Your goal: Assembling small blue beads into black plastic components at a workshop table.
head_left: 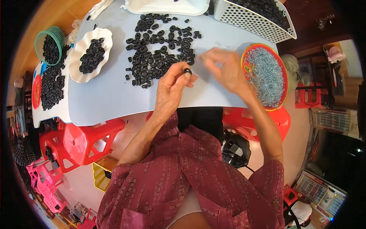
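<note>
Pinching one small black piece (187,71) at the tip of the thumb, the left hand (170,87) holds it up just off the near right corner of the big spread of loose black pieces (154,57) on the pale table (103,101). Other fingers on that side look loosely curled. The right hand (225,70) is a blur, somewhere between the held piece and the round red tray (285,68) of tiny clear-blue bits (264,78). Fingers look part bent and well clear of the left ones, but honestly can't tell if they've got anything in them.

My read: it's the handle-one-piece step, with the left hand doing the steadying. I'd say the next move calls for keeping that pinch firm and the piece turned so the right fingertips can get at it without knocking it loose. It's small, so a sloppy grip could easily send it onto the table.
</note>
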Motion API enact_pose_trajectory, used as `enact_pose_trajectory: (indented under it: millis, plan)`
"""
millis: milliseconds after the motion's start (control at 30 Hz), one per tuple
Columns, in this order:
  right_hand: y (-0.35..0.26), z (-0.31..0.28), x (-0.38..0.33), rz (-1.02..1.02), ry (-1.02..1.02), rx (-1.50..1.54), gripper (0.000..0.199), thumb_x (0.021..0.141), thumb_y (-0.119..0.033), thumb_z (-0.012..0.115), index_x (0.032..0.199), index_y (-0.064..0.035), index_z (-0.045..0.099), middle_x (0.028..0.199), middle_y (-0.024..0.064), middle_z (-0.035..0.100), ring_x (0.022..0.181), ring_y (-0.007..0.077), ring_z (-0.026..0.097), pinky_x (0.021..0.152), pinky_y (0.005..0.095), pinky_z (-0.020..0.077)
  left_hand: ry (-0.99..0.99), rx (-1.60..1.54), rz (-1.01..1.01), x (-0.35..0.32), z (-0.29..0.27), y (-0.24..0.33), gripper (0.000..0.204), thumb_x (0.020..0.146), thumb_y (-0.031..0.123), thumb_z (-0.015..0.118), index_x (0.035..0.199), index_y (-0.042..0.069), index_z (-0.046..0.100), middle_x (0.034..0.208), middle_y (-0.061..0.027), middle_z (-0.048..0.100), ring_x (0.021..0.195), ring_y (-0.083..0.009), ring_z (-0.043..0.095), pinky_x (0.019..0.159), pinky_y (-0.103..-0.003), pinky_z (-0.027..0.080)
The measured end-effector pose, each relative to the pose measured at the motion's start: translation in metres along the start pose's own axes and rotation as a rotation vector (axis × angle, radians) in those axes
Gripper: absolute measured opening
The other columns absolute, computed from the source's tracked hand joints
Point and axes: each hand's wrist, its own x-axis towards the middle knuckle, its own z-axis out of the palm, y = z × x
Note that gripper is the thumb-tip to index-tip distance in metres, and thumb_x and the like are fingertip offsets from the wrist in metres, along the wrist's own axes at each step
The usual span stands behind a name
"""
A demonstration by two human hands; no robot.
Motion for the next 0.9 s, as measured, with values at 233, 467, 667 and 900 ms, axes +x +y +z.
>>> enact_pose_trajectory:
  millis: [233, 467, 667, 900]
  plan:
    - [0.051, -0.029, 0.028, 0.073, 0.120, -0.429, 0.012, 0.079, -0.010, 0.061, 0.086, -0.0029, 0.068, 0.082, 0.0149, 0.065, 0.076, 0.0340, 0.062, 0.069, 0.0413, 0.0495, 0.017, -0.005, -0.009, -0.002, 0.003, 0.006, 0.018, 0.095, 0.010, 0.051, 0.109, 0.000, 0.055, 0.091, -0.0102, 0.066, 0.079, -0.0124, 0.060, 0.072, -0.026, 0.050]
    - [0.058, -0.026, 0.043, -0.007, -0.014, -0.597, 0.012, 0.076, -0.007, 0.063, 0.086, -0.0002, 0.063, 0.078, 0.0160, 0.063, 0.072, 0.0330, 0.061, 0.067, 0.0410, 0.0488, 0.000, -0.004, 0.003, 0.001, 0.000, -0.003, 0.023, 0.094, 0.008, 0.052, 0.114, -0.002, 0.055, 0.087, -0.0086, 0.066, 0.077, -0.0119, 0.061, 0.072, -0.026, 0.050]
    - [0.003, -0.012, 0.026, 0.252, -0.058, 0.042, 0.011, 0.083, -0.007, 0.063, 0.092, -0.0023, 0.066, 0.075, 0.0044, 0.065, 0.070, 0.0108, 0.056, 0.066, 0.0257, 0.0469, 0.021, 0.008, -0.027, 0.000, 0.000, -0.003, 0.025, 0.093, 0.010, 0.055, 0.114, -0.003, 0.057, 0.084, -0.0078, 0.066, 0.076, -0.0108, 0.060, 0.071, -0.026, 0.050]
    - [-0.026, -0.003, 0.015, 0.132, -0.193, 0.247, 0.015, 0.082, -0.005, 0.061, 0.094, -0.0016, 0.070, 0.076, 0.0042, 0.065, 0.065, 0.0086, 0.056, 0.061, 0.0248, 0.0470, 0.005, 0.029, -0.001, 0.000, 0.000, -0.003, 0.024, 0.091, 0.009, 0.055, 0.111, -0.002, 0.060, 0.081, -0.0056, 0.065, 0.073, -0.0085, 0.057, 0.068, -0.024, 0.048]
